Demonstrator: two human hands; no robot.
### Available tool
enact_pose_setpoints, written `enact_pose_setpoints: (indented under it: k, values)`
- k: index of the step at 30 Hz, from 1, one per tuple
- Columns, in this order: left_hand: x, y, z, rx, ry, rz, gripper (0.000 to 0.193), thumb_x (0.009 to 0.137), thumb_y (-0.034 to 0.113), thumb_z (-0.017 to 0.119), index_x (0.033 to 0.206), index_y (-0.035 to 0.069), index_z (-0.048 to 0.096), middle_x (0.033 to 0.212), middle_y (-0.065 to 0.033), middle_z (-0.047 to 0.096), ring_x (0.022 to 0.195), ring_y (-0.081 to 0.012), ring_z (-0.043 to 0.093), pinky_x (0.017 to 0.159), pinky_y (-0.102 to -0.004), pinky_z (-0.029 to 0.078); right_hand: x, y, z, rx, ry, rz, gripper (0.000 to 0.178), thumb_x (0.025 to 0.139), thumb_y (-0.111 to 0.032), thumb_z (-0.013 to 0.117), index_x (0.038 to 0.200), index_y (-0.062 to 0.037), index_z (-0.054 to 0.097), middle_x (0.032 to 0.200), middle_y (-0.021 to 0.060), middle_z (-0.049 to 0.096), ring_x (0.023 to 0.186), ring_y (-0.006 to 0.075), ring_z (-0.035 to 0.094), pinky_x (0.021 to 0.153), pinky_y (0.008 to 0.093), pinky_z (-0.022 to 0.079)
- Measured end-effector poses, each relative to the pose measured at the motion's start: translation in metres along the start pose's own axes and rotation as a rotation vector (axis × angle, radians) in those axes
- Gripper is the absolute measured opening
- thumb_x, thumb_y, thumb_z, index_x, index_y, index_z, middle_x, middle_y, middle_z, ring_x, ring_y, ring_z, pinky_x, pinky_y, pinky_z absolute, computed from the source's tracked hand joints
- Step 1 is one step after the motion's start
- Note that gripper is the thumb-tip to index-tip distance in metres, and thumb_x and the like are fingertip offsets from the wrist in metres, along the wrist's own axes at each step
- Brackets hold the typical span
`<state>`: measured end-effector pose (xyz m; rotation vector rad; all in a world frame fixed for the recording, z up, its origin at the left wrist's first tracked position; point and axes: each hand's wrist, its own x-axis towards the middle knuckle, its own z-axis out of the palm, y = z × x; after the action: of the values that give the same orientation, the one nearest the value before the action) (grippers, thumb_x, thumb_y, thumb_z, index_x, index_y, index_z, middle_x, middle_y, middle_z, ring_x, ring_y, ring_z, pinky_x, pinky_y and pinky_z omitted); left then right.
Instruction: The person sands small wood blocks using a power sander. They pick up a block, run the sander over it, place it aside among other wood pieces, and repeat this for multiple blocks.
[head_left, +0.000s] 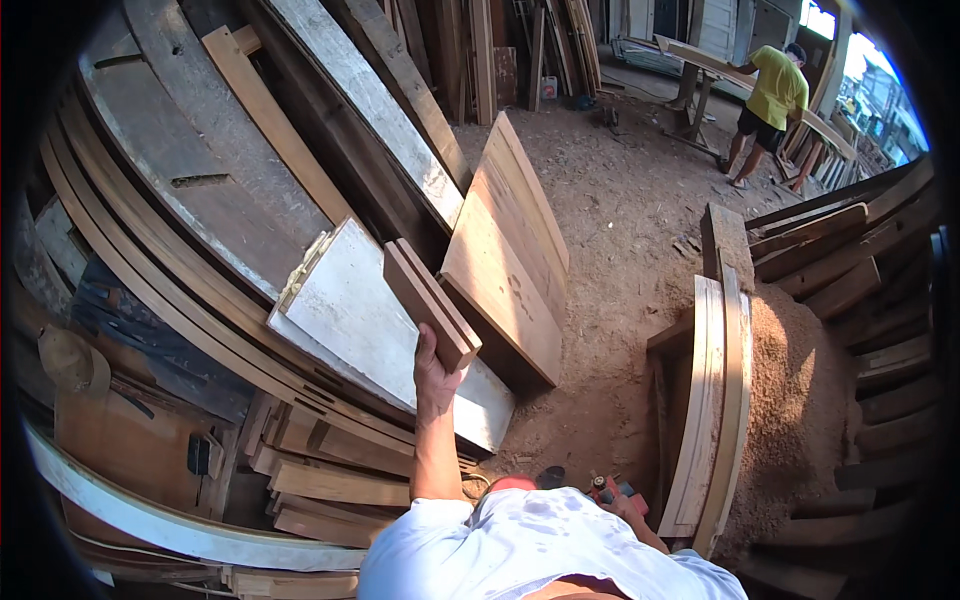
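While the left hand (pixel 437 378) is closed around the lower end of a pair of brown boards (pixel 425 300), thumb pressed along one side, the boards tilt up and away, in front of the white panel (pixel 355 315) and just left, in view, of the leaning wooden panel (pixel 515 265). Whether they touch either panel, I cannot tell. Low down, beside the curved planks (pixel 705 400), the right hand (pixel 630 512) is at a red-and-grey tool (pixel 608 490); its fingers are mostly hidden, so I cannot say if it grips the tool or merely touches it. The step in hand seems to be handling the boards, lifting or placing them, rather than working them with the tool. The next move probably calls for keeping both boards flush under one grip, steadying their free upper end, and controlling the tilt.
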<state>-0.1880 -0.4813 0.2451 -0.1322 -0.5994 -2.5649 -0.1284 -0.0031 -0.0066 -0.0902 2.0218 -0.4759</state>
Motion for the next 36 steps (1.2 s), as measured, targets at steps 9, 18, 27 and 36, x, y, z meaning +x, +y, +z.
enact_pose_setpoints:
  k: [9,18,27,36]
  values:
    - [-0.03,-0.089,0.014,-0.039,-0.066,-0.334,0.05,0.092,0.047,0.071,0.124,0.01,0.063,0.093,-0.0039,0.06,0.076,-0.0175,0.052,0.07,-0.0351,0.039,-0.029,0.03,0.02,0.154,0.097,0.048,0.089,0.079,-0.027,0.072,0.155,-0.0079,0.031,0.119,0.0214,0.069,0.111,0.0315,0.067,0.094,0.0404,0.055]
    - [-0.045,-0.148,0.054,0.347,-0.062,-0.573,0.063,0.087,0.019,0.078,0.139,-0.001,0.048,0.118,-0.0111,0.066,0.106,-0.0248,0.068,0.093,-0.0442,0.058,-0.058,0.103,0.064,0.407,0.309,0.214,0.096,0.078,-0.026,0.073,0.159,-0.0087,0.025,0.118,0.0222,0.069,0.11,0.0323,0.068,0.093,0.0408,0.056]
    - [-0.127,-0.286,0.019,0.459,-0.071,-1.018,0.057,0.086,0.018,0.081,0.133,0.004,0.053,0.12,-0.0064,0.067,0.107,-0.0212,0.066,0.093,-0.0425,0.056,-0.092,0.165,0.141,0.655,0.439,0.446,0.106,0.074,-0.039,0.077,0.16,-0.0077,0.022,0.123,0.0322,0.065,0.115,0.0394,0.067,0.097,0.0433,0.055]
    - [-0.211,-0.384,-0.007,0.447,0.007,-1.312,0.055,0.092,0.018,0.075,0.139,0.013,0.048,0.126,-0.0067,0.064,0.111,-0.0258,0.066,0.089,-0.0523,0.059,-0.154,0.162,0.184,1.034,0.349,0.733,0.077,0.082,-0.033,0.074,0.146,0.0013,0.049,0.097,0.021,0.072,0.083,0.0301,0.073,0.068,0.0478,0.06]
